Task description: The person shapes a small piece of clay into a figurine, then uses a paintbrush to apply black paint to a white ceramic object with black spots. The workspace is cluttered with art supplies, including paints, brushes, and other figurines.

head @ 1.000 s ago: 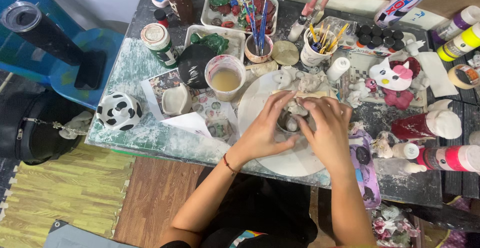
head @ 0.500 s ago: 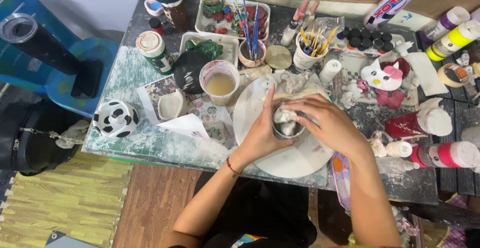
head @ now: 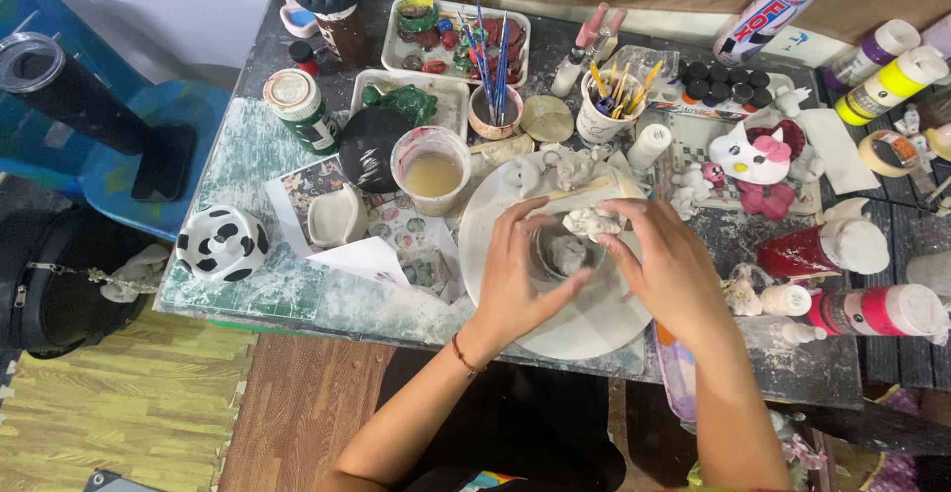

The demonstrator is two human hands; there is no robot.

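My left hand (head: pixel 520 272) wraps around a small grey clay pot (head: pixel 565 254) that stands on a round white board (head: pixel 594 319) at the table's front. My right hand (head: pixel 666 266) cups the pot's other side, its fingertips pinching a lump of pale clay (head: pixel 591 220) at the far rim. Both hands touch the pot. A thin wooden stick (head: pixel 580 193) lies on the board just beyond the hands, beside small white clay pieces (head: pixel 575 167).
A cup of murky water (head: pixel 431 170) stands left of the board. Brush cups (head: pixel 495 106), paint trays (head: pixel 451 31), a cat figure (head: pixel 753 155), paint bottles (head: pixel 872 309) and a black-and-white spotted dish (head: pixel 221 242) crowd the table. A dark bag (head: pixel 54 274) lies on the floor at left.
The camera has drifted slightly. My hands have closed in around the pot, and my right fingertips have moved up to the clay at its far rim.
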